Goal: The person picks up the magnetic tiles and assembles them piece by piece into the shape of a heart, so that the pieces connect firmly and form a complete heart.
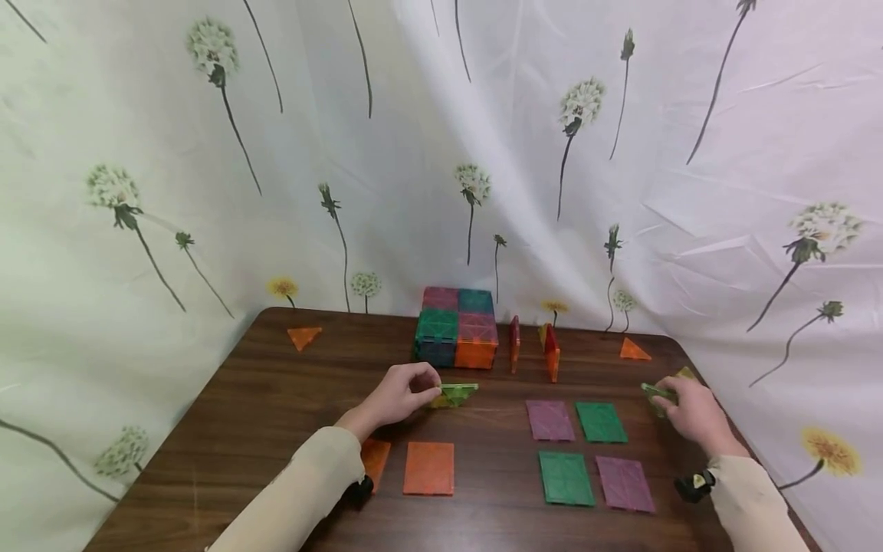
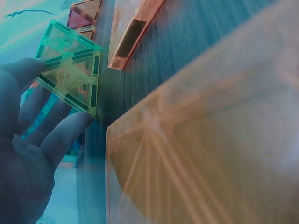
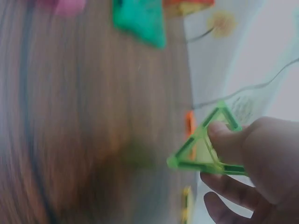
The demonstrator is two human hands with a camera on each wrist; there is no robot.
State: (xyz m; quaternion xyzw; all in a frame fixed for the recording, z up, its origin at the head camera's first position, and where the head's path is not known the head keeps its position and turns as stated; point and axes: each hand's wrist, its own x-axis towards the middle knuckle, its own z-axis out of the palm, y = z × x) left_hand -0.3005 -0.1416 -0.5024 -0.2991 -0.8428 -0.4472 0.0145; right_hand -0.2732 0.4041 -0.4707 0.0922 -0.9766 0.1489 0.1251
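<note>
Observed on dark brown wood-grain table (image 1: 276, 406): at back centre, multicoloured tile block (image 1: 455, 328); just right of it, upright reddish tiles (image 1: 553, 357). Near back corners, one orange triangle each (image 1: 304, 337). At right edge, yellow piece (image 1: 684, 373). Nearer front: two orange squares (image 1: 429, 468), left one partly hidden; rightward, two purple squares (image 1: 625, 484), two green squares (image 1: 566, 478), alternating.

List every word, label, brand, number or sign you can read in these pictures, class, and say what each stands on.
None can be read in any view.
Black device at the right wrist: a small pale mark, too small to read.
Green triangular tile in the right hand: no lettering visible.
Cloth backdrop: printed flowers, no words.
</note>
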